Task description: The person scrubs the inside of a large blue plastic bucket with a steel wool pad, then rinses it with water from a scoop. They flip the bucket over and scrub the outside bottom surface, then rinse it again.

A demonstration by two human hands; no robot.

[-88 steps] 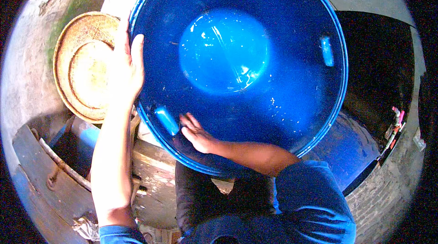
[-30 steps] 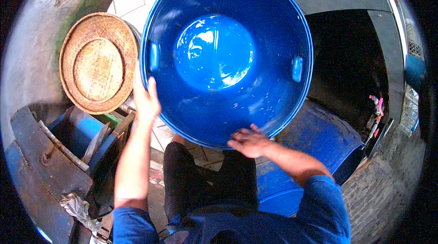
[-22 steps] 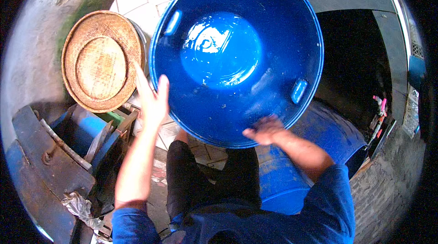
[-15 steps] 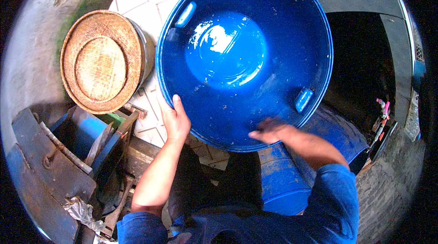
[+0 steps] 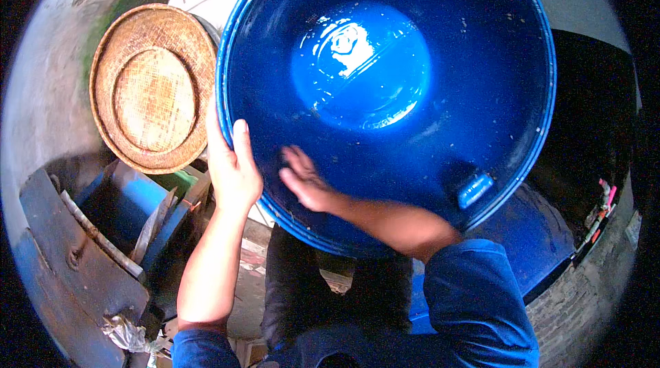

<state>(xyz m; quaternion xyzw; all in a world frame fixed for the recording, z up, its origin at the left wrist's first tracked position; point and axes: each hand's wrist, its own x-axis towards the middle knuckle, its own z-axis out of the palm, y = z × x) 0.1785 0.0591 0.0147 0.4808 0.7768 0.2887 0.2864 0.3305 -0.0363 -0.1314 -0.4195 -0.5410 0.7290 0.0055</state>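
Note:
A big blue plastic drum (image 5: 447,134) is tilted with its open mouth toward me, filling the upper middle of the head view. Its bottom shines as if wet, and two handle-shaped bumps show on its inner wall. My left hand (image 5: 234,172) grips the drum's rim at the left, thumb on the inner side, with the other fingers mostly behind the edge. Inside the mouth, my right hand (image 5: 306,182) reaches across to the lower left wall. Its fingers are stretched out, slightly blurred, and hold nothing; whether they touch the wall I cannot tell.
A round woven bamboo tray (image 5: 155,103) rests on a container at the left. Below it are a cut blue drum piece (image 5: 82,251) and wooden slats. Another blue drum (image 5: 529,237) lies at the lower right. A concrete wall (image 5: 51,58) bounds the far left.
The drum's mouth appears larger and closer. My right hand has swept left, from the lower right edge into the lower left of the mouth. My left hand shifted slightly left, keeping the rim.

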